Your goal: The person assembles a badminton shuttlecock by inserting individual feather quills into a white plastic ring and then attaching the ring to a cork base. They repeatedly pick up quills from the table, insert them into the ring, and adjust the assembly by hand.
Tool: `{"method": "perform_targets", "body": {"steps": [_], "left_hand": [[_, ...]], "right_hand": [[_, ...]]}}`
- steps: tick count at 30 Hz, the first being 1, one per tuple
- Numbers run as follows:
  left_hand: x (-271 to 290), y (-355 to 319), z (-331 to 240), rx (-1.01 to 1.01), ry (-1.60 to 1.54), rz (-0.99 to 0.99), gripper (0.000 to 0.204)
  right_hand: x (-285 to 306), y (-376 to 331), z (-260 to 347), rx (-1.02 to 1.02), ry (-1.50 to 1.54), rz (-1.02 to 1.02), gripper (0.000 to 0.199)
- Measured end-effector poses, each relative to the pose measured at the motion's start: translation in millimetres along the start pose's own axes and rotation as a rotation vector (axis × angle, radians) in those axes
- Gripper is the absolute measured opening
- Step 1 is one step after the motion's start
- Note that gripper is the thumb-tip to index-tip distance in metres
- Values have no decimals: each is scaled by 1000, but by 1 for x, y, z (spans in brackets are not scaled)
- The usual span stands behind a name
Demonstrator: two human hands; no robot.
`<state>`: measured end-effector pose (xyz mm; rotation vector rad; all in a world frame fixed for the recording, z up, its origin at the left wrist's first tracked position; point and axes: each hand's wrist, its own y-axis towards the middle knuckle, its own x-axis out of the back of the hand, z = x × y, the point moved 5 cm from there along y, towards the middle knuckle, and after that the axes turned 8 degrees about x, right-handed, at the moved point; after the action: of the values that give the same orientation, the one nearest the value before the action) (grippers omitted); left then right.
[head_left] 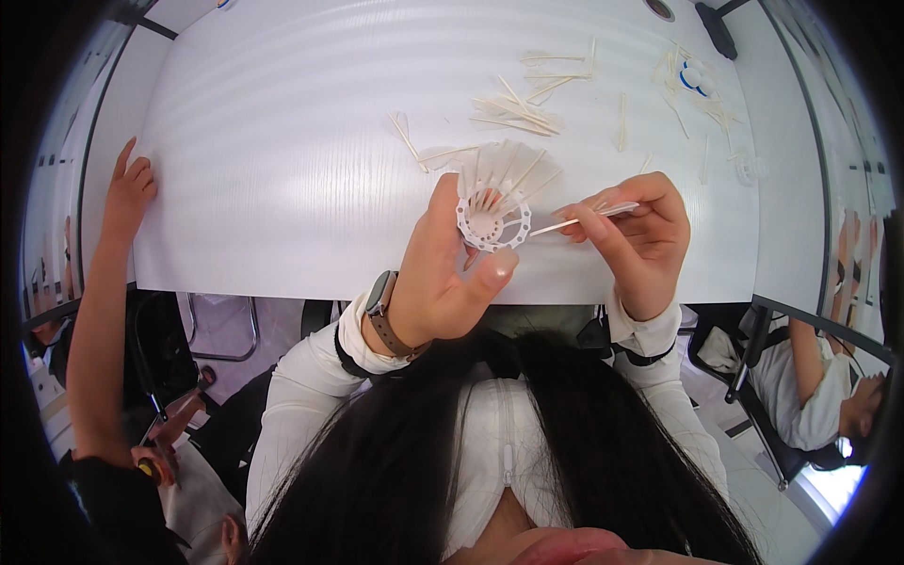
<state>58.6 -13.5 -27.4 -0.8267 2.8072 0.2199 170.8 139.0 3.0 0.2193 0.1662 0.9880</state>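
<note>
My left hand [435,287] is closed round a white plastic ring with holes [464,226], held above the table near its front edge. Several shuttlecock feathers [527,169] stand in one side of the ring and fan out away from me. Inside it, a round pale base with small holes [484,226] shows. My right hand [645,231] pinches a single loose feather [565,225] just right of the ring, its bare quill tip pointing left toward the rim. The left fingers behind the ring are mostly hidden.
On the white table [282,188] lie a pile of loose feathers [518,118] and more feathers [560,80] beyond. At the far right are white caps with blue bands [695,77] among scattered feathers. Another person's hand [132,184] rests at the left edge. White partitions [791,141] flank the table.
</note>
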Motion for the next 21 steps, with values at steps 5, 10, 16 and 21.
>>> {"method": "perform_targets", "body": {"steps": [5,10,16,21], "left_hand": [[2,4,-1,-6,125,-23,39],[1,6,-2,-2,180,-37,38],[1,6,-1,7,218,-59,42],[1,7,0,-19,245,-62,44]], "right_hand": [[3,-2,8,175,18,-45,22],[3,-4,10,247,-37,-18,22],[2,-5,9,282,-115,-34,23],[3,-6,7,265,-107,-51,24]]}}
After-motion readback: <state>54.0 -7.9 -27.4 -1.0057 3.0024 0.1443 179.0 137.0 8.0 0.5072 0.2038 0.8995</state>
